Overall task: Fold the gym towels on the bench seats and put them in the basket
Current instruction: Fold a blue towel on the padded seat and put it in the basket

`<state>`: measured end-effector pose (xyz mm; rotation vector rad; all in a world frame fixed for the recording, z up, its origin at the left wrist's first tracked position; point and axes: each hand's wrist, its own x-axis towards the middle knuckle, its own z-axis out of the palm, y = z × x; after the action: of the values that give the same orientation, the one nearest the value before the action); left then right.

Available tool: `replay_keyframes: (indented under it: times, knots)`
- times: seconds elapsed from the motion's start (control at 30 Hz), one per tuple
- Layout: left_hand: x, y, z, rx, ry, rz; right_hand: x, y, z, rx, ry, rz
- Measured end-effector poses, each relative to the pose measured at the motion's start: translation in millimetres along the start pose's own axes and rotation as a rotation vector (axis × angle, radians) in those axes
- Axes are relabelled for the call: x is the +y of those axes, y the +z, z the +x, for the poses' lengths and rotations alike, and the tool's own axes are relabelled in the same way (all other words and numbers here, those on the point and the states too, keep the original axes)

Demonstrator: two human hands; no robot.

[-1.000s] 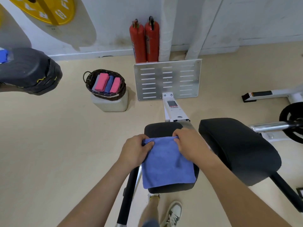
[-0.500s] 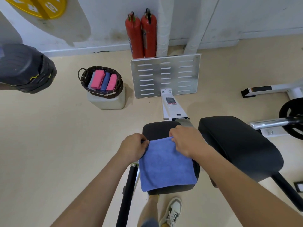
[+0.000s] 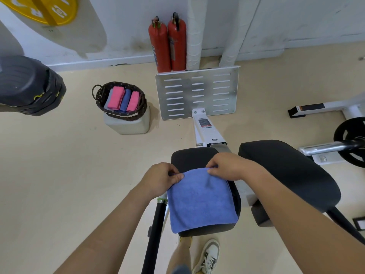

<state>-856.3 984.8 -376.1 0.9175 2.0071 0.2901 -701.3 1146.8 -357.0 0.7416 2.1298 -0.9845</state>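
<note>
A blue towel (image 3: pixel 201 200) lies folded over a small black bench seat (image 3: pixel 192 157) just below me. My left hand (image 3: pixel 161 177) pinches the towel's far left corner. My right hand (image 3: pixel 227 165) pinches its far right corner. Both corners sit at the towel's far edge, slightly lifted off the seat. A dark woven basket (image 3: pixel 142 106) stands on a pale block to the far left and holds pink and blue folded towels (image 3: pixel 122 99).
A larger black pad (image 3: pixel 286 173) sits right of the seat. A slotted metal footplate (image 3: pixel 197 91) and two red fire extinguishers (image 3: pixel 167 42) are ahead by the wall. Another dark padded seat (image 3: pixel 29 86) juts in at left. A barbell plate (image 3: pixel 349 143) is at right.
Both hands stay at the towel's far corners. The towel's far edge has risen a little into a curve, and the view has shifted slightly.
</note>
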Motion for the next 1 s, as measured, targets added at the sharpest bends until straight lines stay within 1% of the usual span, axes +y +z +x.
replay_keyframes:
  times: [0.1,0.23,0.3,0.37,0.4,0.47,0.57,0.63,0.67,0.73,0.8,0.87,0.9,0.93,1.0]
  knots:
    - [-2.4,-0.4,0.2,-0.015,-0.033,-0.098,-0.5,-1.3,-0.9,-0.060,-0.006,0.022]
    - [-4.5,-6.0,-1.0,-0.122,-0.111,-0.327,-2.6,1.9,0.5,-0.030,0.025,0.025]
    - [-1.3,-10.6,-6.5,-0.149,-0.089,-0.397,-5.5,-1.4,-3.7,-0.001,0.023,-0.037]
    - [5.1,-17.6,-13.9,-0.088,-0.019,-0.412,-7.2,-11.4,-13.3,0.093,-0.008,-0.133]
    - [9.8,-22.4,-18.4,-0.018,0.033,-0.400,-8.0,-18.2,-20.0,0.143,-0.033,-0.132]
    - [22.8,-34.0,-29.5,0.165,0.156,-0.367,-12.8,-33.4,-38.8,0.242,-0.106,-0.056]
    - [45.9,-49.7,-49.4,0.427,0.343,-0.233,-20.4,-49.9,-74.7,0.431,-0.206,0.040]
    - [53.7,-52.7,-60.4,0.531,0.463,-0.065,-21.7,-46.3,-92.9,0.546,-0.236,0.039]
    - [52.9,-50.8,-63.3,0.548,0.528,0.030,-20.3,-37.9,-96.3,0.610,-0.237,0.014]
    - [43.7,-37.7,-62.9,0.506,0.636,0.276,-15.2,-10.4,-96.6,0.738,-0.239,-0.044]
    - [29.7,-12.6,-59.0,0.393,0.620,0.499,-5.5,25.1,-89.7,0.772,-0.245,-0.098]
    - [15.2,17.1,-58.1,0.282,0.588,0.590,4.2,59.8,-81.3,0.702,-0.245,-0.094]
    - [8.4,30.2,-58.9,0.265,0.587,0.619,8.3,73.5,-79.1,0.654,-0.226,-0.060]
    - [3.6,39.7,-60.3,0.270,0.583,0.643,12.1,83.2,-78.8,0.613,-0.204,-0.023]
    - [-0.6,49.0,-62.7,0.312,0.564,0.653,17.2,92.2,-81.1,0.609,-0.182,0.109]
